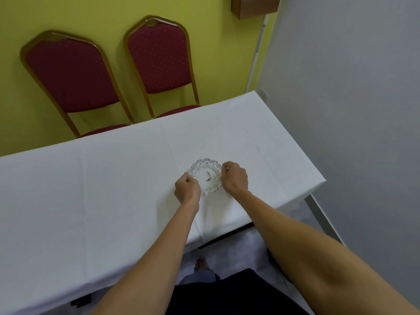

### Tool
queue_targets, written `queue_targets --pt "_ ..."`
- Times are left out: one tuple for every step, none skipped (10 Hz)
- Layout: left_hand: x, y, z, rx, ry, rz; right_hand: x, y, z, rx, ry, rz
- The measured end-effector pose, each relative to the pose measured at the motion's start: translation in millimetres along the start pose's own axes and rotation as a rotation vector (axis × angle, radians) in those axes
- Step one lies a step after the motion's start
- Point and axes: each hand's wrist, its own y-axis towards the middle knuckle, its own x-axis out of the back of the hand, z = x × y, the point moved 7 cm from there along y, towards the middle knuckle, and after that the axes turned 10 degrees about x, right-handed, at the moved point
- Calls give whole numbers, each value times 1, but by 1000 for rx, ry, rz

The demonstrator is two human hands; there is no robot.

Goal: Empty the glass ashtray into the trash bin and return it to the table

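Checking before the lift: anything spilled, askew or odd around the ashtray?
Nothing stands out. The glass ashtray sits flat on the white tablecloth, dark ash inside only, both hands at its rim.

Both hands point(211, 183) grip ashtray point(206, 175) on table point(113, 189).

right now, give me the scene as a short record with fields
surface: table under a white cloth
ashtray: glass ashtray upright on the cloth, a few dark bits inside
left hand: left hand at the ashtray's left rim
right hand: right hand at its right rim
lifted: cannot tell
trash bin: not in view
background: two red chairs against a yellow wall
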Motion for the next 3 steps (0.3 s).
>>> queue_targets --pt "4 -6 -6 -58 38 20 0 0 2 12 -21 33" --pt "10 -4 -10 -91 114 10 -1 1 5 50 -56 81" --pt "19 -9 -17 -126 183 26 4 2 10 58 -122 126"
